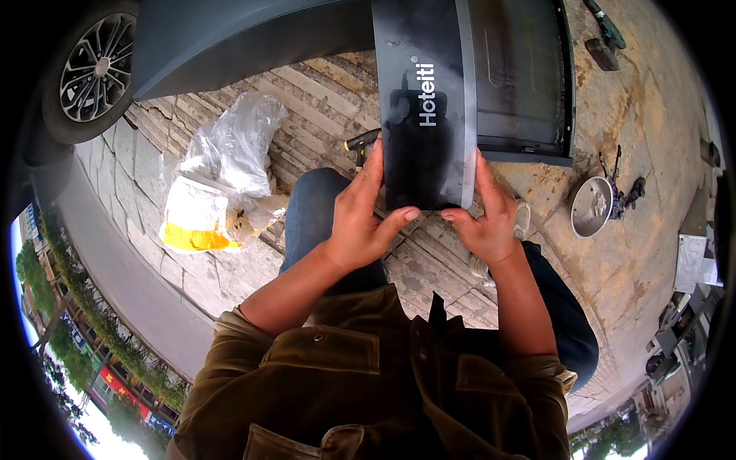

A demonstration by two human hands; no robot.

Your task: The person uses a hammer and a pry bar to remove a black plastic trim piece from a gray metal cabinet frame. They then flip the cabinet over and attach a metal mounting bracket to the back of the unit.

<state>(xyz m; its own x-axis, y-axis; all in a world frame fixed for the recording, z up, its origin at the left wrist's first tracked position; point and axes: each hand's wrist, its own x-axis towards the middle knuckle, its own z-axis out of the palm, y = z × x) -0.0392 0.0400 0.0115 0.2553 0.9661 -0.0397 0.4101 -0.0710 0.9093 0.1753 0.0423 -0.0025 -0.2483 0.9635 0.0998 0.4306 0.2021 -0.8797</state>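
Observation:
A long, glossy black panel [425,165] with white lettering and a lighter grey strip along its right side rises away from me, tilted between my hands. My left hand [359,215] grips its left edge near the bottom, thumb laid toward the lower edge. On the opposite side, my right hand [489,218] has its fingers along the right edge and its thumb at the lower corner. Behind the panel, to the right, lies a dark metal frame with a smeared inner surface [521,77]. A black-and-yellow tool [360,141] pokes out beside my left fingertips, partly hidden.
Crumpled clear plastic [238,146] and a white-and-yellow bag [198,218] lie left on the stone paving. A metal bowl [592,207] stands right, beside a dark crumpled thing [635,192]. A large grey body [245,46] and a car wheel [96,69] occupy the upper left.

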